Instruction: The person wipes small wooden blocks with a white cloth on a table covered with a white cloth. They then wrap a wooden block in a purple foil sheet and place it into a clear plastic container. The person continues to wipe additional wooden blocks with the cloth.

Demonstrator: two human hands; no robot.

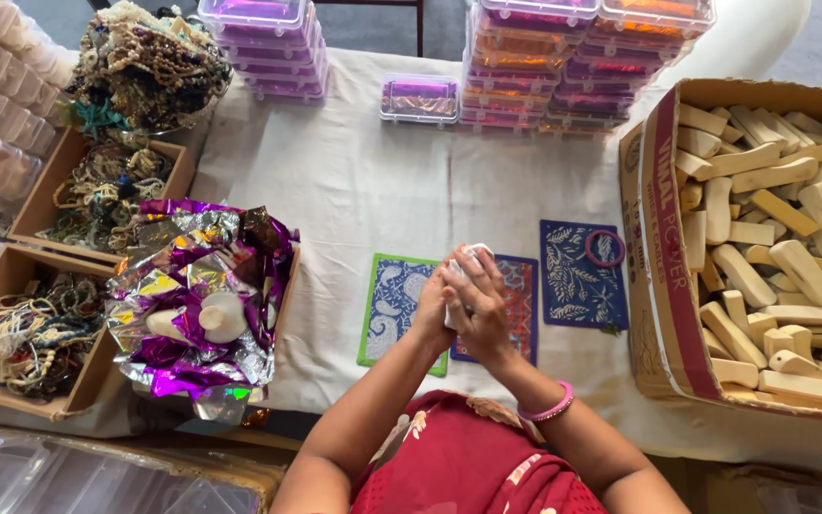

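A small white object point(468, 262) is clasped between the left hand point(433, 306) and the right hand point(480, 309), above the green mat point(387, 309). Only its top end is seen, projecting past the fingertips; its long axis is directed away from the body, and the remainder is enclosed by the closed palms.

beads point(97, 190) left, mats point(487, 295) centre, blocks point(773, 238) right

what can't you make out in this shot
Head view only:
- White thing held in both hands: left hand and right hand wrap it, so its shape is hidden.
- Middle mat: mostly covered by the hands.
- Box of wooden blocks: cut off by the right edge.
- Stacked clear cases: contents too small to tell.
- Foil heap: covers its tray.
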